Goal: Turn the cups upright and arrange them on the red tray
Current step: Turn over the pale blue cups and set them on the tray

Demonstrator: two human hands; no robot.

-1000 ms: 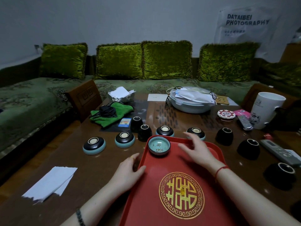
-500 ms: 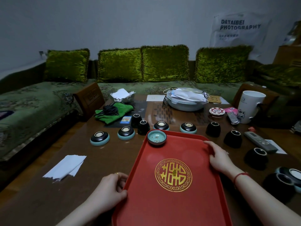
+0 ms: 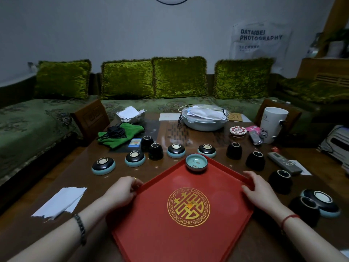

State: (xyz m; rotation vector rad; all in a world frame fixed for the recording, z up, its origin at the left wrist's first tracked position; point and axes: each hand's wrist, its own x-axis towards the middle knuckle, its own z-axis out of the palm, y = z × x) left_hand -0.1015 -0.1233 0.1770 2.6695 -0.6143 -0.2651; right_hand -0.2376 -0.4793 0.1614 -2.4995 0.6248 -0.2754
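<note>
A red tray (image 3: 154, 224) with a gold emblem lies on the brown table, turned so one corner points away from me. One upright teal cup (image 3: 196, 162) sits in that far corner. My left hand (image 3: 122, 191) grips the tray's left rim and my right hand (image 3: 258, 191) grips its right rim. Upside-down cups stand around the tray: low teal-rimmed ones (image 3: 103, 165) (image 3: 135, 158) (image 3: 176, 150) (image 3: 207, 150) in a row behind it, taller black ones (image 3: 155, 151) (image 3: 234, 150) (image 3: 255, 160) (image 3: 280, 181) among and right of them, and two more (image 3: 304, 209) (image 3: 323, 202) at the right.
A torn white paper (image 3: 60, 202) lies left of the tray. A green cloth (image 3: 120, 134) with a cable, a grey lidded dish (image 3: 204, 119), a white mug (image 3: 272, 124) and remote controls (image 3: 285, 162) crowd the far and right table. A green sofa runs behind.
Both hands moved from the tray's surface to its side rims, and the tray has been rotated so a corner with the teal cup points away. The camera tilted up.
</note>
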